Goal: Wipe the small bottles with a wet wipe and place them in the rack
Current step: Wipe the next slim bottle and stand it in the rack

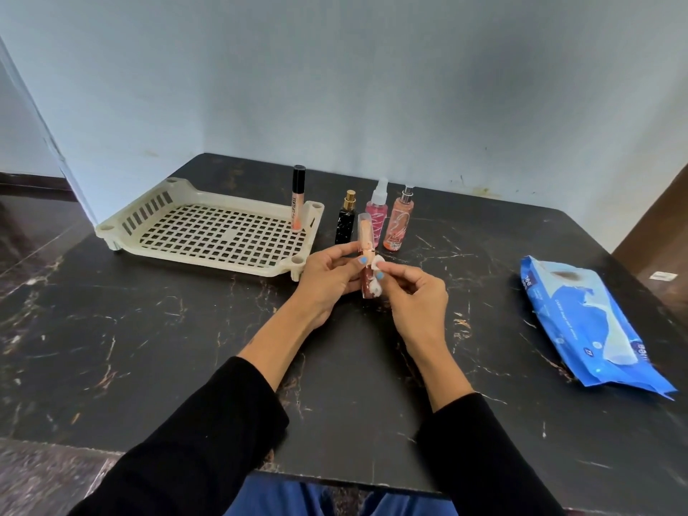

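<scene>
Dark marbled surface (pixel 149 329) against a pale wall. Left hand (pixel 327 281) grips a tube (pixel 366 255) upright above it; right hand (pixel 417 292) pinches a wipe (pixel 378 263) against the tube. Rack (pixel 208 232) at left holds one lip gloss (pixel 298 199); three bottles (pixel 376 217) stand just beside it. Wipes pack (pixel 580 325) lies at right.

Rack (pixel 208 232) left, three bottles (pixel 378 217) just right of it — wipes pack (pixel 588 329) far right
</scene>
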